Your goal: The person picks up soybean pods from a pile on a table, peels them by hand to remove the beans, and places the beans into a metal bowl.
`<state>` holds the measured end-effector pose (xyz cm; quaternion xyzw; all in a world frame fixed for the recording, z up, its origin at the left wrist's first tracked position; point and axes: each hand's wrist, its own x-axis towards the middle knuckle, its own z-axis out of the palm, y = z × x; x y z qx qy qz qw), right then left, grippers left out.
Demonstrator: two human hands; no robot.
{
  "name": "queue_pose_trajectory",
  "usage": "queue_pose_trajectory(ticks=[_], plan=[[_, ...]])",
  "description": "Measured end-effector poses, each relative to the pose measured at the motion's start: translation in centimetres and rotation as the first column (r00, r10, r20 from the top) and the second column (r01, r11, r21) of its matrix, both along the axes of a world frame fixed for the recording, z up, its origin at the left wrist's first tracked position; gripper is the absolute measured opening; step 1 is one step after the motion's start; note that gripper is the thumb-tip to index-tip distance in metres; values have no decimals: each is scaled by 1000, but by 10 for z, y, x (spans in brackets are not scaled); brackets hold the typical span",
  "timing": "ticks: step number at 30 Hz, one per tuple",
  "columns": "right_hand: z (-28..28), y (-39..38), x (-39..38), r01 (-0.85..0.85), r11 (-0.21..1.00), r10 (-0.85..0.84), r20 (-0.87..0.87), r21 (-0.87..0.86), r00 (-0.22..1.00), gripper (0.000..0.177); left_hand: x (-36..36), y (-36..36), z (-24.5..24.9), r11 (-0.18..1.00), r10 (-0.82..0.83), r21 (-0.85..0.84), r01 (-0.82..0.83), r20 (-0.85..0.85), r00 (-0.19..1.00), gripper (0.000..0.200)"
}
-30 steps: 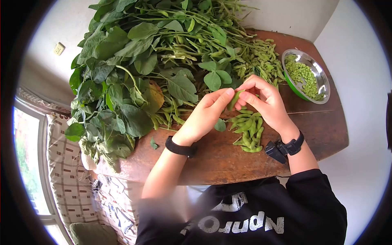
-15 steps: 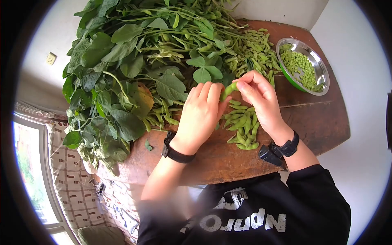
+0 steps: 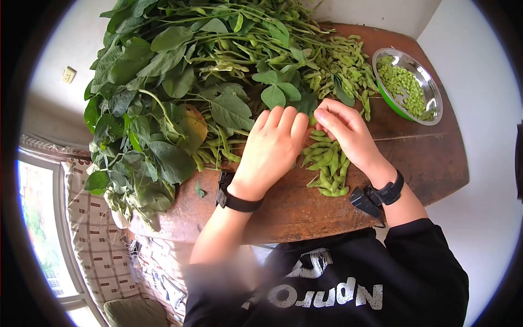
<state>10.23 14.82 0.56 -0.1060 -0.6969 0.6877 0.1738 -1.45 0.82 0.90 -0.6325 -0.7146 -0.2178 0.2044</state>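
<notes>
My left hand (image 3: 276,144) is closed, knuckles up, its fingertips hidden. Close on its right, my right hand (image 3: 347,131) pinches thumb against fingers at the tip of a green pod (image 3: 312,120), which lies mostly hidden between the two hands. A small pile of green pods (image 3: 330,163) lies on the wooden table just below my right hand. Behind the hands is a mass of leafy bean plants (image 3: 169,71), and more loose pods (image 3: 343,71) are heaped at its right end.
A steel bowl with a green outside (image 3: 436,98) holds shelled green beans (image 3: 403,87) at the table's back right. The brown wooden table (image 3: 425,158) has its front edge near my body. A patterned curtain and a window are at the left.
My left hand has rolled over the pod and moved slightly right, so less of the pod shows. My right hand's fingers are curled closer to it.
</notes>
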Motion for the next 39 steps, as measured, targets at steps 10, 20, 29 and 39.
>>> queue_pose_trajectory(ticks=[10,20,29,39], plan=[[-3,-1,-1,-5,1000,5,15,1,1000,26,-1,0,-1,999,29,-9,-31,-143,989,14],[-1,-3,0,-74,997,72,-53,-30,996,25,3,0,1,988,-108,135,72,284,953,15],[-5,-9,-5,-10,984,65,-303,179,951,17,8,-8,8,985,-173,155,76,882,438,22],[-1,-2,-1,42,956,40,-272,290,961,15,7,-8,14,985,-172,134,113,863,475,21]])
